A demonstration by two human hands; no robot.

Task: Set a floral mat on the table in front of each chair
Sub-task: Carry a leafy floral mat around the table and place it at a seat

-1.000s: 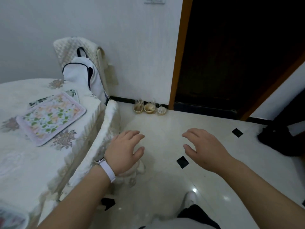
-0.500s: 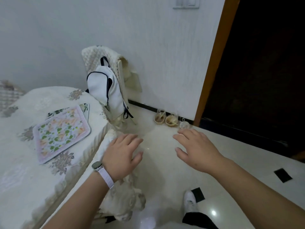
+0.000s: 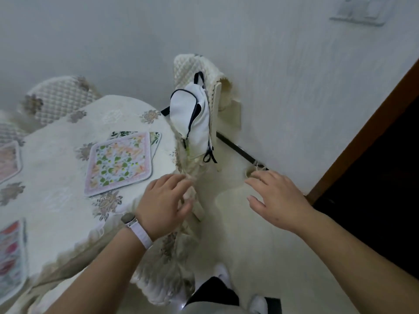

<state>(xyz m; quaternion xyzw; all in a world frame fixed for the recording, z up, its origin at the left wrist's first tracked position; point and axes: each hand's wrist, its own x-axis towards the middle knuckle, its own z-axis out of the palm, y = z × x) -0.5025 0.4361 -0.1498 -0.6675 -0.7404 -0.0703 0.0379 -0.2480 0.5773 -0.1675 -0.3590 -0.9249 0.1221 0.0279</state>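
A stack of floral mats (image 3: 119,164) lies on the round table (image 3: 56,200) near its right edge; a second mat's green-leaf corner (image 3: 156,137) peeks out behind the top one. Another floral mat (image 3: 8,160) sits at the left edge, and one more (image 3: 11,254) at the lower left. My left hand (image 3: 165,202), with a white wristband, hovers empty just right of the table edge, fingers apart. My right hand (image 3: 275,198) is spread and empty over the floor. A quilted chair (image 3: 195,66) stands behind the table by the wall.
A white bag with black trim (image 3: 192,118) hangs on that chair's back. Another quilted chair (image 3: 56,98) stands at the far left. A covered chair back (image 3: 167,268) is right below my left arm. A dark doorway (image 3: 374,189) opens at the right.
The view has swung left and tilted, bringing more of the table and extra mats into sight. Both hands have stayed empty and spread, now nearer the table edge and the chair with the bag.
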